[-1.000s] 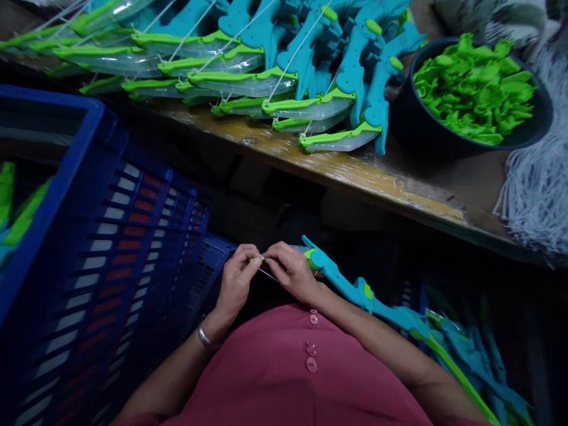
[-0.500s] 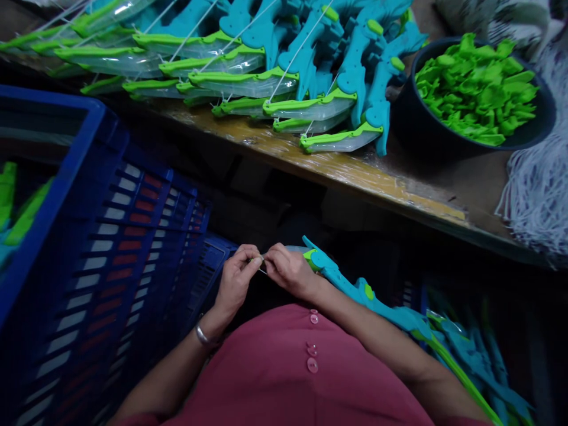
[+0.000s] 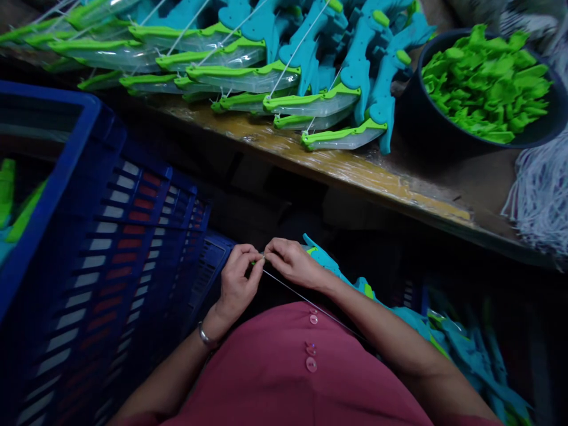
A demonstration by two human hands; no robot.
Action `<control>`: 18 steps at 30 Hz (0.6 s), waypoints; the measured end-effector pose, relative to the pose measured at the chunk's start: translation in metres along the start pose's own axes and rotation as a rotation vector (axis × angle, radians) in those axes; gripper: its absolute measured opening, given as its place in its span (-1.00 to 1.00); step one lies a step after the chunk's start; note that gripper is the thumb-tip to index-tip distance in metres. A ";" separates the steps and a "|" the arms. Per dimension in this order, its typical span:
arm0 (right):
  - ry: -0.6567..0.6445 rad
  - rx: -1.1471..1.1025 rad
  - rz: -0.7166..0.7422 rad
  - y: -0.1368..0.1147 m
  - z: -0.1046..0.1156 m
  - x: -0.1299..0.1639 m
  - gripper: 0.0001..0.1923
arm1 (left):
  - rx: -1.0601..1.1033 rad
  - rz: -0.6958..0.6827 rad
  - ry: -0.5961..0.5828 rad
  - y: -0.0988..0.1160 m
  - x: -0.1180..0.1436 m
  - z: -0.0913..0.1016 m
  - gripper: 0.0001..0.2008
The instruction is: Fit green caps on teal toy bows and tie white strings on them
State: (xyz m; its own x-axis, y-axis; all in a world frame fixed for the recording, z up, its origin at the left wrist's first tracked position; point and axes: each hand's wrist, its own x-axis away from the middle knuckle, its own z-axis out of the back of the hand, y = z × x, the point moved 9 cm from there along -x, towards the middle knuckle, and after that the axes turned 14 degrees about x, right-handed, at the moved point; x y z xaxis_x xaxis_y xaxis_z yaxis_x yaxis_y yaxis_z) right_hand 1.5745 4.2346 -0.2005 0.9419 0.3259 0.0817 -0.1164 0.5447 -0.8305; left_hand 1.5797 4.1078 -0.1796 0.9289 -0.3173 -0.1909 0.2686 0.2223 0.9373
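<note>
My left hand [image 3: 240, 277] is closed, thumb and fingers pinching the green tip of a teal and green toy bow [image 3: 326, 260]. Against those fingertips, my right hand [image 3: 293, 263] pinches the end of a thin white string [image 3: 306, 299]. The string runs taut from the fingertips down to the right, across my shirt and under my right forearm. Behind that forearm the bow slants down to the right, partly hidden by the arm and hand. Whether a knot or loop sits between the fingers is too small to tell.
Several strung bows [image 3: 328, 106] lie in rows on the workbench [image 3: 399, 189]. A dark tub [image 3: 412, 112] of green plastic parts [image 3: 486, 89] stands at right, beside a bundle of white strings [image 3: 539, 195]. At left is a blue crate [image 3: 95, 136]; more bows [image 3: 479, 361] are at lower right.
The white string now stretches visibly across my shirt. My right hand has turned slightly, with its fingertips still meeting the left. The view has shifted a little.
</note>
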 end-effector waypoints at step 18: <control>0.253 0.032 0.041 -0.006 -0.004 0.013 -0.87 | 0.274 0.401 0.043 -0.038 0.002 -0.001 -0.87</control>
State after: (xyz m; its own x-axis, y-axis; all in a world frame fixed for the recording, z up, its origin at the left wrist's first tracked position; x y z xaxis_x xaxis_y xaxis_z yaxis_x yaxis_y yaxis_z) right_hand 1.5889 4.2323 -0.1965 0.9846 0.1466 -0.0954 -0.1621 0.5603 -0.8122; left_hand 1.5715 4.1002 -0.2160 0.9567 -0.2166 0.1944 -0.1843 0.0662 0.9806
